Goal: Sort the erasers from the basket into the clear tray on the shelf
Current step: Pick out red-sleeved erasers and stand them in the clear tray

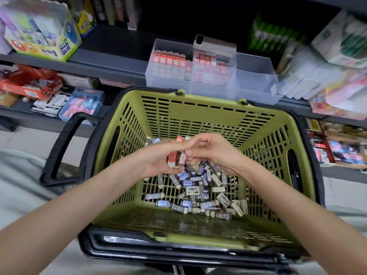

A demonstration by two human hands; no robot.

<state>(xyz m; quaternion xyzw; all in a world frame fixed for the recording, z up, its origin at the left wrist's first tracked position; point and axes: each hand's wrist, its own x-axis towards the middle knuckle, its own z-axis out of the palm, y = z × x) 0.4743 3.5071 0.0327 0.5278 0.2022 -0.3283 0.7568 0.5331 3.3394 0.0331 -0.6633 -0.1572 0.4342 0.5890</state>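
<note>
Head view looks down into a green shopping basket [198,100], where dark-sleeved 2B erasers [198,190] lie heaped on its slatted floor. Above them the left hand [158,157] grips a small bunch of red-and-white erasers [172,158]. The right hand [210,149], fingers curled, pinches the same bunch at its right edge. Beyond the basket, the clear tray [256,82] sits on the grey shelf [111,62], its left and middle compartments stacked with more red-and-white erasers.
</note>
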